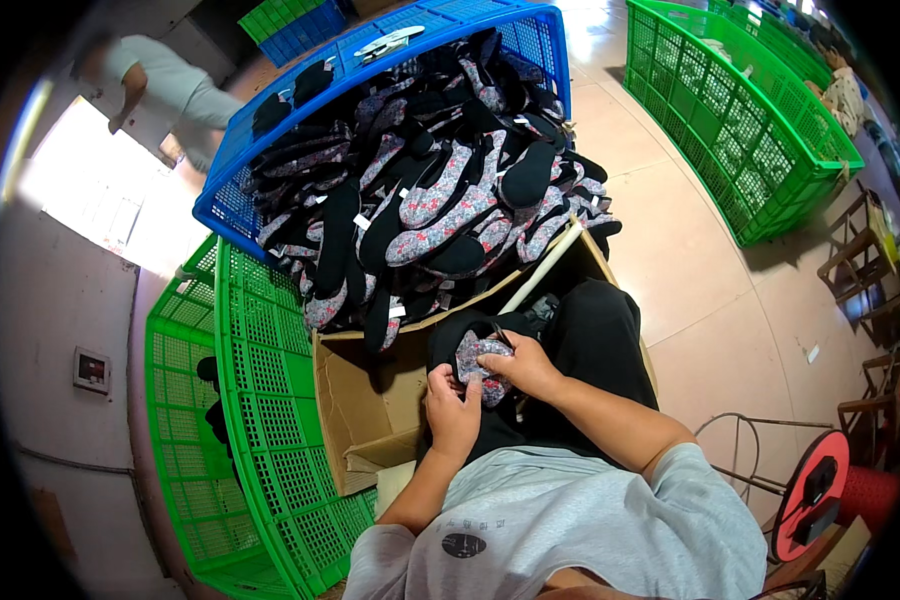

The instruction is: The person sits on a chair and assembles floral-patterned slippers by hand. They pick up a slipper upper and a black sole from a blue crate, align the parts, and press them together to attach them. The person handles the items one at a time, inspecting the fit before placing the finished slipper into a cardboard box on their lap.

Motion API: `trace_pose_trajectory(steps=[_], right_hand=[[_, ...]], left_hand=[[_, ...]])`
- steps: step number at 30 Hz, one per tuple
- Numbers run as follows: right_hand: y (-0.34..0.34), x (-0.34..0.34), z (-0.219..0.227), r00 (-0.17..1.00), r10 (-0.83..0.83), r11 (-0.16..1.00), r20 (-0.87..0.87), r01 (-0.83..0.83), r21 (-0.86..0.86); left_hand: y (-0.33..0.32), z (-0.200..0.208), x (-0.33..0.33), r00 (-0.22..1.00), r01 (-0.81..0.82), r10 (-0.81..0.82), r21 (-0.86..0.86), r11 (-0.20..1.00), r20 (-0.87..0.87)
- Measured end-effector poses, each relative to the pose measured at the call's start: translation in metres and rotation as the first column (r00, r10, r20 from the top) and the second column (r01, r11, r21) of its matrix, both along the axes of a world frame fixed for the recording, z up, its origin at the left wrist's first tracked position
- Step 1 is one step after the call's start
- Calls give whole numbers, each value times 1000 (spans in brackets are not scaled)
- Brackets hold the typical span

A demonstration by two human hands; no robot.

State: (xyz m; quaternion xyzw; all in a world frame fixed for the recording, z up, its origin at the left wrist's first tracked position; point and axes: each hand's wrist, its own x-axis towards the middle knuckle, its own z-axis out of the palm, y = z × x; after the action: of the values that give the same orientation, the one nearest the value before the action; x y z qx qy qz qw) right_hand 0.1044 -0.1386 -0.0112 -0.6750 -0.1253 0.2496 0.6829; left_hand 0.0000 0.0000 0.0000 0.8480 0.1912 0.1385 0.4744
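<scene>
In my lap, above my black trousers, both hands work on one cloth slipper (479, 368) with a grey, red-flecked floral fabric and black parts. My left hand (453, 412) grips its lower left side with bent fingers. Coming from the right, my right hand (520, 366) presses thumb and fingers onto the fabric from above. A thin dark piece shows by the right fingers, too small to name. Just ahead, a large heap of similar floral slippers (440, 195) with black soles and small white tags spills from a blue plastic crate (232, 170).
An open cardboard box (370, 395) stands under the heap, at my knees. Green crates (270, 400) line the left side; another green crate (735, 135) stands far right. A red spool (812, 497) is at the lower right. Another person (170, 80) is at the far left.
</scene>
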Motion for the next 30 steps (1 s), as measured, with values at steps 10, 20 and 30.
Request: trace_pose_trajectory(steps=[10,20,30], right_hand=[[-1,1,7,993,-34,998,-113,40,43],[1,11,6,960,-4,974,-279,67,218],[1,6,20,921,-25,944,-389,150,293]], left_hand=[[-10,1,-10,996,89,-93,223,971,6],[-20,4,-3,983,15,-105,497,868,153],[-18,11,0,987,14,-80,430,903,136]])
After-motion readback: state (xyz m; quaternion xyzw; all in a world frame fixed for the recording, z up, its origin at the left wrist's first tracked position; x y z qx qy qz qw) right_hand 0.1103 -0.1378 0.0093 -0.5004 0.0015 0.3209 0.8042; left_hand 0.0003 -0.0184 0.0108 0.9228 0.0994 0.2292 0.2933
